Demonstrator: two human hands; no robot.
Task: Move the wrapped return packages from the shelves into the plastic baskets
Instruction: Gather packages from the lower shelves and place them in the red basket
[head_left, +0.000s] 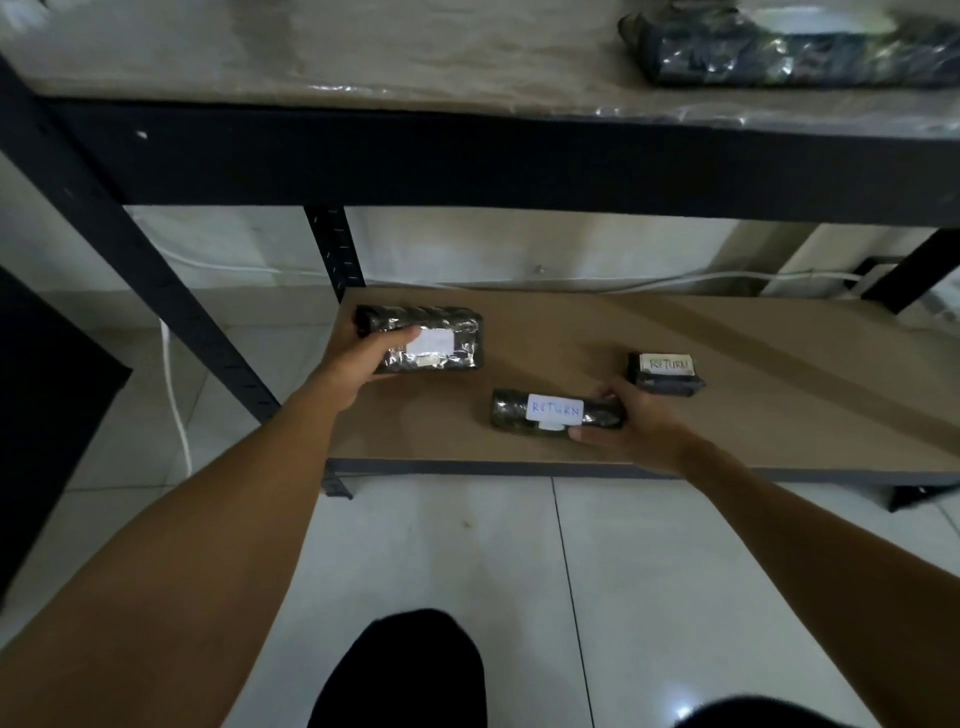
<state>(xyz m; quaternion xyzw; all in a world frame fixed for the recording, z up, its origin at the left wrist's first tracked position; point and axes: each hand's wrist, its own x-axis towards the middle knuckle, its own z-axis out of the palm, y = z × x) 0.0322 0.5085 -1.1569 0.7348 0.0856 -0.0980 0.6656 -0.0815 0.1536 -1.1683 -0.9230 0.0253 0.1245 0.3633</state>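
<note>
Three black plastic-wrapped packages lie on the brown lower shelf (753, 415). My left hand (363, 358) grips the big package (436, 338) at the shelf's left end, thumb over its white label. My right hand (628, 421) holds the right end of the middle package (540, 410), whose label reads RETURN. A small package (667, 371), also labelled RETURN, sits just behind my right hand, untouched. On the plastic-covered upper shelf (363, 57) another dark wrapped package (789, 47) lies at the top right. No basket is in view.
Black metal uprights (130, 249) and a thick crossbeam (467, 161) frame the rack. White cables (176, 405) run along the wall and down the left. White floor tiles lie in front, with my dark-clad legs (410, 675) at the bottom.
</note>
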